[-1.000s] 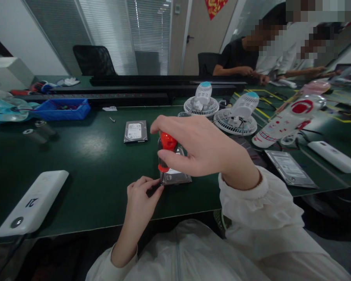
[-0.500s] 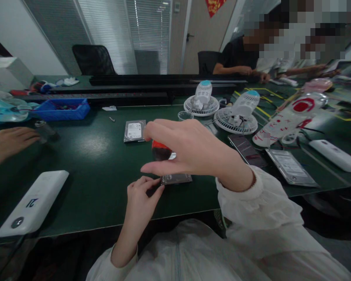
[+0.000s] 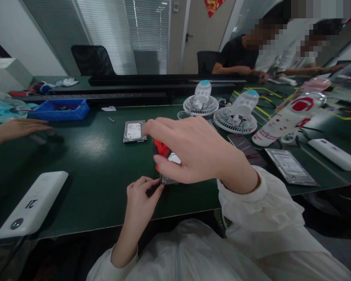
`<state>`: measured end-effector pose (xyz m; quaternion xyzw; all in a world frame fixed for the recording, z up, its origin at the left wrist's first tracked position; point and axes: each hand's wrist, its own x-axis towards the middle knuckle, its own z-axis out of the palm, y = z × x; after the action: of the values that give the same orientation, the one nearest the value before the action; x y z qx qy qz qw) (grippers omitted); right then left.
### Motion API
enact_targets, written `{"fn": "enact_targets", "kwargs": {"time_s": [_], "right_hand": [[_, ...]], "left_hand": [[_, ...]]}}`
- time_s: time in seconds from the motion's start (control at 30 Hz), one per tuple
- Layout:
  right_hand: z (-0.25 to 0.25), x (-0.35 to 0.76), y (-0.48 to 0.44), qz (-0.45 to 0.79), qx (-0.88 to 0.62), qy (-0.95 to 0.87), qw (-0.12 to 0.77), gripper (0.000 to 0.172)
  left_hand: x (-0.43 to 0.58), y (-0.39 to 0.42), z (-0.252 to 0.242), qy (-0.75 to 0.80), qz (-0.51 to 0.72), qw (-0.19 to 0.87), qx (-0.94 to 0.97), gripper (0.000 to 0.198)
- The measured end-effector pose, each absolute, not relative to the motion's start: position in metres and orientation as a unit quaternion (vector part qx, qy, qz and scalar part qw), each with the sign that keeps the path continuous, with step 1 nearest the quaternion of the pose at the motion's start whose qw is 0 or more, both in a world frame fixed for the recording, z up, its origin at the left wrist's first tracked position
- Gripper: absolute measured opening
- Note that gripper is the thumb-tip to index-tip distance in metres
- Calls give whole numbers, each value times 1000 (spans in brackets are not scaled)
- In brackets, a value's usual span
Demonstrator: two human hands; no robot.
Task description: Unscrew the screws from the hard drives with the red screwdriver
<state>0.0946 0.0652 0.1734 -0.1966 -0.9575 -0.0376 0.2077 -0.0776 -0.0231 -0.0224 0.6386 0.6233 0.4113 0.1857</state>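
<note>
A hard drive (image 3: 167, 180) lies on the green table in front of me, mostly covered by my right hand. My left hand (image 3: 143, 195) is closed at its near left corner, thumb and fingers pinching the edge. Above the drive, my right hand (image 3: 193, 150) has thumb and fingers closed round the red and black handle of a screwdriver (image 3: 162, 148). The screwdriver's tip is hidden from view. Just beyond my right fingertips lies a second hard drive (image 3: 134, 131), label up.
Another person's hand (image 3: 20, 128) holds a blurred object at left. A white power bank (image 3: 33, 203), a blue bin (image 3: 61, 110), two white fans (image 3: 203, 102), a phone (image 3: 245, 148), another hard drive (image 3: 292, 167) and a patterned bottle (image 3: 289, 117) surround the work spot.
My right thumb has moved up against the screwdriver's handle, closing the grip that was looser before. My left hand has stayed put. The other person's hand at left has shifted right.
</note>
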Motion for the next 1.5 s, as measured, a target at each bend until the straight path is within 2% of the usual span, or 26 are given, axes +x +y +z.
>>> {"fn": "enact_targets", "kwargs": {"time_s": [0.1, 0.17, 0.23, 0.37, 0.67, 0.9, 1.0, 1.13, 1.27, 1.3, 1.43, 1.5], "right_hand": [[171, 94, 67, 25, -147, -965, 215, 33], [169, 92, 68, 46, -134, -965, 223, 30], [169, 90, 70, 34, -143, -963, 226, 27], [170, 88, 71, -4, -160, -962, 222, 39], [172, 92, 71, 72, -99, -967, 223, 20], [173, 88, 69, -30, -185, -957, 221, 44], [175, 91, 67, -12, -186, -961, 205, 36], [178, 94, 66, 23, -165, -969, 184, 34], [180, 91, 67, 17, -147, -974, 174, 19], [180, 89, 68, 3, -154, -972, 175, 21], [179, 86, 68, -43, -195, -964, 178, 47], [178, 88, 69, -35, -191, -963, 184, 45]], "left_hand": [[-77, -23, -21, 628, 410, 173, 639, 16], [-77, -23, -21, 625, 414, 175, 638, 15], [-77, -23, -21, 621, 419, 183, 637, 15], [-76, -23, -22, 624, 415, 180, 638, 15], [-77, -23, -21, 626, 412, 170, 640, 13], [-76, -23, -22, 626, 413, 186, 635, 16], [-76, -24, -21, 629, 410, 191, 632, 17], [-77, -24, -20, 631, 406, 194, 632, 18], [-77, -23, -19, 629, 405, 189, 636, 17], [-77, -23, -19, 630, 405, 185, 636, 17], [-76, -23, -19, 632, 407, 181, 634, 16], [-76, -23, -20, 628, 406, 184, 637, 16]]}}
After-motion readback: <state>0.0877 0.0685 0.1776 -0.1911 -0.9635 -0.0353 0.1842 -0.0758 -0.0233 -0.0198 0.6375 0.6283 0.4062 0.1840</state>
